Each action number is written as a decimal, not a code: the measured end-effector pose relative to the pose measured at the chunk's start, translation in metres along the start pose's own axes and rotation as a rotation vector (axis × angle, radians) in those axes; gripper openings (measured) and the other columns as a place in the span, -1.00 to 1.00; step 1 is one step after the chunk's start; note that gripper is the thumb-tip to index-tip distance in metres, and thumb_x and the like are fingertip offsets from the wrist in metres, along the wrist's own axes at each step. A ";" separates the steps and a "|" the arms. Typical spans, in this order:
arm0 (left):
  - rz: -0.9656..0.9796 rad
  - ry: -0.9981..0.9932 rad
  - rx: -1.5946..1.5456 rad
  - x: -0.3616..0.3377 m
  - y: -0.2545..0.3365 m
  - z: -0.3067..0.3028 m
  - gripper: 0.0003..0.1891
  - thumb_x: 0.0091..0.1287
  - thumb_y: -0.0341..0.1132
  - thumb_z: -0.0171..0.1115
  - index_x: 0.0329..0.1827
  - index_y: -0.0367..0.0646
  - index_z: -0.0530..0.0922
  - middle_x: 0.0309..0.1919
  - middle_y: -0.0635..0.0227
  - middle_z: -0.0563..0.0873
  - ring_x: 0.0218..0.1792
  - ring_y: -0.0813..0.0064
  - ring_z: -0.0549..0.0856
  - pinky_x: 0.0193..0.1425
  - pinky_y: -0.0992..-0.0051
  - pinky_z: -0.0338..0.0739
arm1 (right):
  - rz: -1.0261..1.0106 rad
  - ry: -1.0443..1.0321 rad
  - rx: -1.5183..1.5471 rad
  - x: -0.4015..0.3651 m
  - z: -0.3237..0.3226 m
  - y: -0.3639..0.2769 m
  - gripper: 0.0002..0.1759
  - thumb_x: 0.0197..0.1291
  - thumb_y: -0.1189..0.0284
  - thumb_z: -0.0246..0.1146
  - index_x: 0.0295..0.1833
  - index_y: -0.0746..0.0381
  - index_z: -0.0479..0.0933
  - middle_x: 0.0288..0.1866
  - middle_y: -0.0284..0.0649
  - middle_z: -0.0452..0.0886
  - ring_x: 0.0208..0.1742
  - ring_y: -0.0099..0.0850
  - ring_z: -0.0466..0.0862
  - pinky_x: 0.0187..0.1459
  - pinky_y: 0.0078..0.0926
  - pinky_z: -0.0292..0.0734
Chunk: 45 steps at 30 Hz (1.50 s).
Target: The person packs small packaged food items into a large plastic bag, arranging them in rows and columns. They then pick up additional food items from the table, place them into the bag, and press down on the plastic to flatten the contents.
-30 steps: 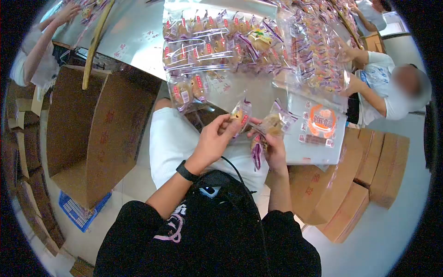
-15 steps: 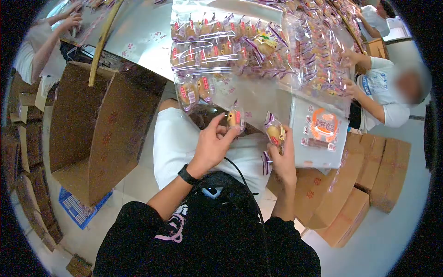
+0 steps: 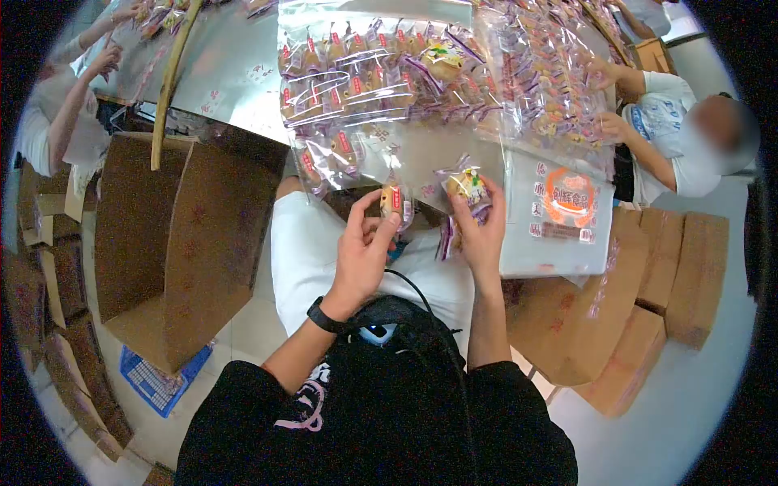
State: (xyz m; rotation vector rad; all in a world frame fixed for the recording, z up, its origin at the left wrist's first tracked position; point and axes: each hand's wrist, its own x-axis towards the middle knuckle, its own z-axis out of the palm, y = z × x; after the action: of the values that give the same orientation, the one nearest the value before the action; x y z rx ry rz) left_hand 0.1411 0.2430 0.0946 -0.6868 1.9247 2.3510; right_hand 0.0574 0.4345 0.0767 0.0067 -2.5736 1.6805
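Near the table's front edge, my left hand (image 3: 363,249) pinches a small wrapped pastry (image 3: 395,202) with a red label, held upright. My right hand (image 3: 483,231) is closed on another wrapped pastry (image 3: 466,186) in a purple-edged clear wrapper. Below it, a further purple-edged packet (image 3: 448,236) hangs by the right fingers, partly hidden. Just beyond both hands lies a large clear plastic bag (image 3: 389,134) over rows of wrapped pastries (image 3: 356,85). Two pastries (image 3: 344,150) sit in its near left part. Beside my right hand is a stack of printed plastic bags (image 3: 559,223).
More wrapped pastries (image 3: 543,89) cover the table's right side. An open cardboard box (image 3: 215,243) stands at left above a blue basket (image 3: 154,381); closed boxes (image 3: 677,275) stand at right. A wooden strip (image 3: 170,89) crosses the metal table. Co-workers sit at left and right (image 3: 656,130).
Both hands have risen slightly toward the table with their pastries. The right-hand pastry has turned, now showing its green-and-yellow printed face. The view has shifted a little.
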 end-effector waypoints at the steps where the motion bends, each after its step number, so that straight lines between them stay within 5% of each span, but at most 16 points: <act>1: -0.015 -0.012 -0.003 0.001 -0.002 0.000 -0.42 0.58 -0.17 0.28 0.56 -0.18 0.33 -0.18 0.32 0.75 -0.32 0.66 0.64 -0.26 0.62 0.54 | 0.045 0.009 0.116 0.002 0.005 0.001 -0.37 0.27 0.36 0.51 0.39 0.31 0.48 0.24 -0.06 0.54 0.27 -0.23 0.57 0.33 -0.28 0.46; 3: 0.033 0.036 -0.006 0.009 -0.003 0.004 -0.39 0.60 -0.15 0.25 0.60 -0.16 0.28 -0.18 0.33 0.74 -0.32 0.65 0.64 -0.26 0.62 0.54 | 0.130 0.024 0.346 0.005 0.014 0.001 -0.36 0.25 0.40 0.53 0.40 0.29 0.49 0.24 -0.09 0.57 0.27 -0.23 0.58 0.32 -0.28 0.47; 6: -0.010 0.050 -0.144 0.022 -0.005 0.012 -0.34 0.62 -0.16 0.22 0.67 -0.13 0.20 -0.19 0.35 0.73 -0.32 0.64 0.64 -0.27 0.62 0.53 | -0.063 0.130 0.225 0.015 0.024 0.010 -0.32 0.20 0.45 0.55 0.42 0.28 0.48 0.23 -0.04 0.62 0.23 -0.18 0.63 0.29 -0.26 0.53; 9: -0.013 0.028 -0.174 0.035 -0.005 0.026 -0.22 0.60 -0.17 0.25 0.74 -0.18 0.05 -0.15 0.28 0.73 -0.30 0.63 0.64 -0.26 0.60 0.56 | -0.296 0.090 -0.237 0.022 0.020 -0.015 -0.22 0.13 0.43 0.58 0.46 0.25 0.44 0.23 0.01 0.66 0.20 -0.13 0.68 0.26 -0.21 0.57; 12: 0.058 -0.011 -0.088 0.041 -0.013 0.032 -0.06 0.51 -0.20 0.38 0.73 -0.32 -0.06 -0.13 0.17 0.76 -0.21 0.57 0.72 -0.19 0.56 0.63 | -0.099 -0.040 -0.054 0.024 0.032 -0.025 -0.12 0.07 0.41 0.60 0.51 0.24 0.38 0.26 0.06 0.65 0.26 -0.10 0.68 0.26 -0.16 0.58; 19: 0.273 0.209 0.327 0.042 -0.009 0.022 -0.26 0.43 -0.34 0.44 0.62 -0.30 0.30 0.09 0.05 0.51 -0.28 0.47 0.75 -0.26 0.52 0.68 | -0.378 -0.274 0.048 0.032 0.037 -0.018 -0.25 0.17 0.47 0.49 0.49 0.24 0.42 0.41 -0.05 0.59 0.28 -0.13 0.68 0.29 -0.20 0.58; 23: 0.467 0.335 0.505 0.037 -0.008 0.022 -0.35 0.43 -0.39 0.41 0.58 -0.17 0.41 -0.03 0.10 0.52 -0.47 0.50 0.60 -0.39 0.52 0.57 | -0.109 -0.165 0.133 0.033 0.035 -0.022 -0.33 0.24 0.52 0.44 0.47 0.23 0.45 0.31 -0.19 0.64 0.10 -0.37 0.69 0.15 -0.39 0.59; 27: 0.763 0.468 0.825 0.038 -0.008 0.016 -0.54 0.33 -0.33 0.50 0.29 -0.12 0.65 -0.11 0.22 0.57 -0.13 0.20 0.62 -0.14 0.32 0.57 | -0.023 -0.137 0.369 0.047 0.034 -0.012 -0.44 0.29 0.45 0.46 0.38 0.27 0.51 0.23 -0.17 0.66 -0.03 -0.46 0.65 0.03 -0.45 0.61; 28: 0.688 0.458 0.869 0.035 -0.007 0.016 -0.58 0.30 -0.28 0.52 0.22 -0.08 0.69 -0.04 0.16 0.63 -0.08 0.07 0.60 0.07 0.18 0.50 | -0.026 -0.102 0.167 0.051 0.030 -0.010 -0.54 0.32 0.38 0.47 0.27 0.30 0.59 0.15 -0.18 0.70 -0.05 -0.48 0.66 -0.01 -0.45 0.60; 31: 0.983 0.549 1.094 0.045 -0.002 0.008 -0.60 0.29 -0.22 0.52 0.17 -0.06 0.72 0.04 0.17 0.67 0.02 0.06 0.61 0.16 0.08 0.40 | 0.069 -0.116 0.218 0.060 0.029 -0.018 -0.61 0.33 0.31 0.48 0.14 0.32 0.68 0.07 -0.18 0.74 -0.08 -0.48 0.68 -0.02 -0.41 0.60; 32: 0.937 0.511 1.108 0.046 0.000 0.009 -0.59 0.29 -0.20 0.50 0.20 -0.04 0.72 0.22 0.19 0.68 0.25 0.04 0.58 0.40 -0.05 0.27 | 0.041 -0.112 0.188 0.062 0.031 -0.023 -0.62 0.33 0.29 0.48 0.11 0.32 0.70 0.05 -0.19 0.76 -0.08 -0.47 0.69 -0.02 -0.40 0.61; 34: 0.866 0.386 1.148 0.054 0.001 0.002 -0.59 0.31 -0.21 0.49 0.21 -0.03 0.71 0.34 0.23 0.63 0.39 0.07 0.53 0.52 -0.06 0.21 | -0.017 -0.097 0.129 0.067 0.038 -0.036 -0.63 0.33 0.25 0.48 0.04 0.33 0.74 0.01 -0.21 0.78 -0.08 -0.46 0.72 -0.01 -0.38 0.62; 37: 0.832 0.298 1.164 0.057 0.007 -0.001 -0.55 0.26 -0.25 0.49 0.24 0.00 0.69 0.48 0.28 0.55 0.52 0.12 0.45 0.69 -0.13 0.05 | -0.163 -0.224 0.092 0.072 0.046 -0.050 -0.63 0.31 0.23 0.48 0.07 0.27 0.77 0.14 -0.16 0.75 -0.01 -0.42 0.76 0.04 -0.39 0.63; 38: 0.847 0.296 1.197 0.057 0.009 -0.003 -0.53 0.24 -0.27 0.50 0.25 0.00 0.69 0.46 0.28 0.56 0.52 0.10 0.45 0.68 -0.15 0.06 | -0.253 -0.384 -0.060 0.070 0.041 -0.058 -0.52 0.28 0.25 0.48 0.27 0.18 0.70 0.30 -0.07 0.65 0.21 -0.29 0.72 0.20 -0.34 0.60; 40: 0.861 0.347 1.166 0.056 0.016 -0.005 -0.46 0.14 -0.35 0.51 0.26 0.03 0.69 0.41 0.29 0.59 0.52 0.04 0.43 0.68 -0.20 0.05 | -0.442 -0.445 -0.023 0.064 0.042 -0.052 -0.40 0.27 0.29 0.46 0.42 0.13 0.58 0.39 -0.04 0.58 0.34 -0.20 0.64 0.30 -0.28 0.55; 45: 0.843 0.363 1.186 0.057 0.019 -0.013 -0.46 0.16 -0.31 0.53 0.27 -0.05 0.68 0.32 0.35 0.66 0.44 0.09 0.49 0.65 -0.15 0.10 | -0.367 -0.492 -0.057 0.068 0.045 -0.035 -0.25 0.32 0.40 0.37 0.59 0.22 0.34 0.45 0.13 0.51 0.43 -0.10 0.55 0.39 -0.20 0.48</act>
State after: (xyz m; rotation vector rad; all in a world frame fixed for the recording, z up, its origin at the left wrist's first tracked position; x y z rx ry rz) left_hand 0.0882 0.2118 0.0907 -0.1599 3.5984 0.7151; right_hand -0.0114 0.3815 0.0943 0.9373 -2.7028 1.6150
